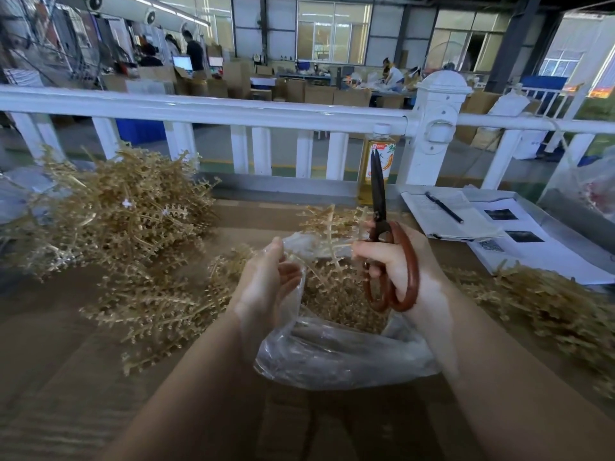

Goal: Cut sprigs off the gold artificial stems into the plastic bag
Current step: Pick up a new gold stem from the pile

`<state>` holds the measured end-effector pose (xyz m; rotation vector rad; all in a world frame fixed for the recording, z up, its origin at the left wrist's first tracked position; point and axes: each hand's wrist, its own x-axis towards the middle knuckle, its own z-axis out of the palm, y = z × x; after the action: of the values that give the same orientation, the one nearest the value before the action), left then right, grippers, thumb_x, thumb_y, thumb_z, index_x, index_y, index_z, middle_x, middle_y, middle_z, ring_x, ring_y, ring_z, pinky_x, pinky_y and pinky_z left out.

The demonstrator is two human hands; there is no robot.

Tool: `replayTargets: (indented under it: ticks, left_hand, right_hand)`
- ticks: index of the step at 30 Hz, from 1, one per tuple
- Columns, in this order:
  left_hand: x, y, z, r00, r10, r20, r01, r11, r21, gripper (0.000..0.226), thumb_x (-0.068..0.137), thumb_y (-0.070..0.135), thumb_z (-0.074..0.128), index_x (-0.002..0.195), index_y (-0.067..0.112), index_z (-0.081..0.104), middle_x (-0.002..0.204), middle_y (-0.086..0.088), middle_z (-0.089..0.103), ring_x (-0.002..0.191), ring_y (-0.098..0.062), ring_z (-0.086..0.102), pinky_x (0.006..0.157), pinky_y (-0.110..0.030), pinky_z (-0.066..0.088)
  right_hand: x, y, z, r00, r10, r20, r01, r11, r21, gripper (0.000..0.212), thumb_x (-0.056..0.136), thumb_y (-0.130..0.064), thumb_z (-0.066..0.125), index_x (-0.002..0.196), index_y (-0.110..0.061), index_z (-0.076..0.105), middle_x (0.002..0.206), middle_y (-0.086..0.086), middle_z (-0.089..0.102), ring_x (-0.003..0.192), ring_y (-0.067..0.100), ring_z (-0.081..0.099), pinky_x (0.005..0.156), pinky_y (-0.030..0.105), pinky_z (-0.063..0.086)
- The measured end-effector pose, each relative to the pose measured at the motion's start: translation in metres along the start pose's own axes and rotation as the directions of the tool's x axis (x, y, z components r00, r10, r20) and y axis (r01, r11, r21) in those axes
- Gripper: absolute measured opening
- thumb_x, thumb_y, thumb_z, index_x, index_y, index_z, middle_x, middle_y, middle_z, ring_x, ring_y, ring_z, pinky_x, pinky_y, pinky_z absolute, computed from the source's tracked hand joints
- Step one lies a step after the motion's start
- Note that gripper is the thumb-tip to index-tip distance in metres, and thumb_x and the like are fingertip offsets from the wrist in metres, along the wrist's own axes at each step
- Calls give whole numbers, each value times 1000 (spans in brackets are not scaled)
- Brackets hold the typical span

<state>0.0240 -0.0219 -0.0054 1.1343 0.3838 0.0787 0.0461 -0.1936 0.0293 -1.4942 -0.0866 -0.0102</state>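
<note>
Right hand point(392, 261) has its grip firmly round the scissors point(382, 234), fingers threaded through the reddish-brown loop handles, dark blades pointing straight up and closed together. The fingertips of that same hand also pinch a gold sprig point(327, 234), which stands upright just left of the blades and directly above the bag mouth. Over on the left hand point(269, 277), the grip clasps the near-left rim of the plastic bag point(332, 357), fingers curled over the clear film and holding it up. Between the two hands the bag gapes open, and down inside, below both grips, lies a heap of cut gold pieces point(339, 294).

Out beyond the left hand, a big pile of gold artificial stems point(123, 214) sprawls across the brown worktop point(66, 377), with loose branches trailing back toward the wrist. Past the right forearm sits another heap of gold stems point(545, 301). Behind the scissor tips stands a bottle point(374, 164) of yellow liquid with a white cap, up against the white railing point(233, 108). Further right of the scissors lies a notebook point(446, 214) with a black pen point(444, 206) across it, beside printed sheets point(532, 241).
</note>
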Motion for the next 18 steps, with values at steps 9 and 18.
replayTargets:
  ticks: [9,18]
  left_hand:
    - [-12,4,14,915,-238,325,333,901,-278,29,60,12,70,85,1,64,68,-9,68,56,-16,66,58,-29,57]
    - [-6,-4,24,923,-266,277,270,963,23,30,77,1,68,50,11,71,48,4,58,40,-2,46,45,-12,44]
  right_hand:
    - [-3,5,-5,1000,-10,21,10,999,-44,29,75,0,76,97,-18,66,66,6,69,45,14,45,46,24,39]
    - [-4,10,2,998,-47,35,53,974,-221,40,70,13,75,100,-11,65,54,-4,62,35,2,49,38,14,36]
